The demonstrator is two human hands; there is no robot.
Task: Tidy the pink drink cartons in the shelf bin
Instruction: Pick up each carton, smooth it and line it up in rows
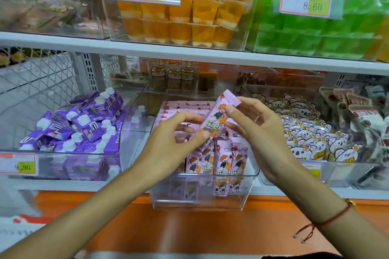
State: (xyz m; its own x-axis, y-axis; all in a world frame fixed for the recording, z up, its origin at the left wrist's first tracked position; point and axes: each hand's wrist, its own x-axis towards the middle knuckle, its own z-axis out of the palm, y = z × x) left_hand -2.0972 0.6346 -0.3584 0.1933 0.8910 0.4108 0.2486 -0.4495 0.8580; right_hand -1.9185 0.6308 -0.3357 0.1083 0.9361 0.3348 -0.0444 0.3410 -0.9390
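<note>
A clear plastic shelf bin [242, 197] sits at the middle of the lower shelf and holds several pink drink cartons [223, 162] with a cartoon figure; some stand upright at the front, others lie flat at the back [185, 105]. One pink carton [216, 119] is held tilted above the bin. My left hand [174, 136] grips its lower end with thumb and fingers. My right hand [256, 126] pinches its upper part, thumb on the front face.
A bin of purple cartons with white caps [80, 126] stands to the left, a bin of koala-printed packets [311, 134] to the right. Orange cups [183, 12] and green cups [315, 29] fill the shelf above. An orange ledge [189, 227] runs below.
</note>
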